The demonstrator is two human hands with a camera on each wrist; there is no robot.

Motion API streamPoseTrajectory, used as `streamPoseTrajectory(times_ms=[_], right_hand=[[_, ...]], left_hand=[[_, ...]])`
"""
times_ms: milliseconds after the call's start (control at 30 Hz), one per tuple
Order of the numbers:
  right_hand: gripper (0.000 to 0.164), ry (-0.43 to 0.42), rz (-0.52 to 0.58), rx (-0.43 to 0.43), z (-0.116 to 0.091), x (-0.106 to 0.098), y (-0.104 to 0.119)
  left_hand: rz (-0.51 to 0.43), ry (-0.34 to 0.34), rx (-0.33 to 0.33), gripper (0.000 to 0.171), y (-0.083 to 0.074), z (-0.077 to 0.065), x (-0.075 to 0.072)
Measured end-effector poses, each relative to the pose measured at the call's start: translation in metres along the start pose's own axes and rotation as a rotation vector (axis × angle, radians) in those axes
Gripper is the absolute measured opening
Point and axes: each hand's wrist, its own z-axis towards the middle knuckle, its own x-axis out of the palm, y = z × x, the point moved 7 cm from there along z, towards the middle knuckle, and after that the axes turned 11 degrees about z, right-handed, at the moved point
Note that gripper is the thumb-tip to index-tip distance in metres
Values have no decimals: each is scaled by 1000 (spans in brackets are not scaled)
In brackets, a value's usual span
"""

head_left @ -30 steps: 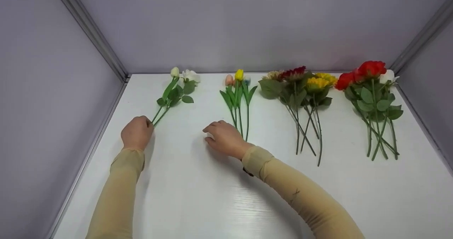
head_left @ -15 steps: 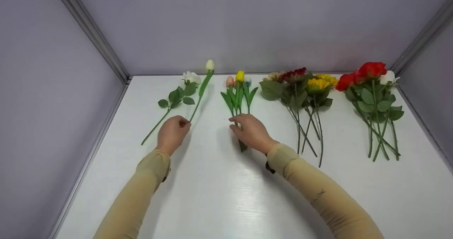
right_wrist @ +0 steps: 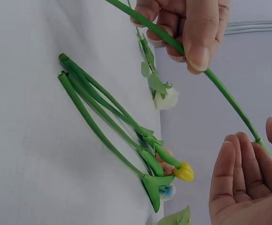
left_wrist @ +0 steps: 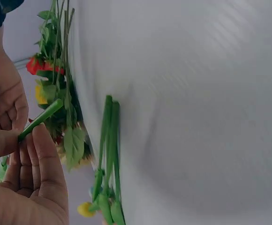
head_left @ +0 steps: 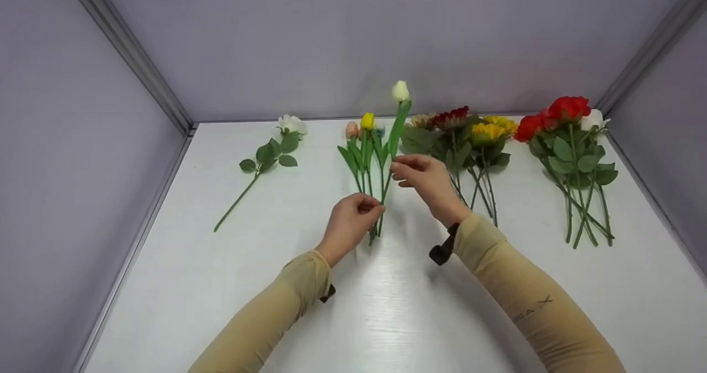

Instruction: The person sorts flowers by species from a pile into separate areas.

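In the head view my left hand (head_left: pixel 353 218) pinches the stem of a white tulip (head_left: pixel 400 91) between thumb and fingers, holding it raised over the table with its bloom toward the back wall. The cut end of the green stem (left_wrist: pixel 42 119) pokes out past those fingers in the left wrist view. My right hand (head_left: pixel 433 188) is at the stem near the leaf base; in the right wrist view its fingers (right_wrist: pixel 241 164) are loosely extended, with the thumb apart. Below lie several tulips, including a yellow tulip (head_left: pixel 367 121), a peach tulip (head_left: pixel 352 130) and a bluish one (right_wrist: pixel 168 191).
A white rose (head_left: pixel 291 124) lies alone at the left of the white table (head_left: pixel 265 301). Right of the tulips lie yellow sunflowers (head_left: pixel 489 131) with dark red blooms (head_left: pixel 450 117). Farther right are red flowers (head_left: pixel 569 110) and a white one. Grey walls (head_left: pixel 353 41) enclose the table.
The left hand has picked the white tulip from beside the white rose and carried it right, above the other tulips. The right hand has moved right and up to meet its stem.
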Motion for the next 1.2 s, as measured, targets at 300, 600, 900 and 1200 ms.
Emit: streamPoseTrajectory(times_ms=[300,600,900,1200], right_hand=[[41,-53,32,3,-19,-13,14],[37,-14,81,-2,-28,-16,18],[37,-2,-84,-8,-21,-13,10],[46,111,-681,-108,-28,-4,-2]], left_hand=[[-139,32,56,14,-20,-15,25],[-366,92,41,19,-24,-19,42],[-282,47,-31,15,-6,-4,28],[-147,-96,-234,18,59,32,-18]])
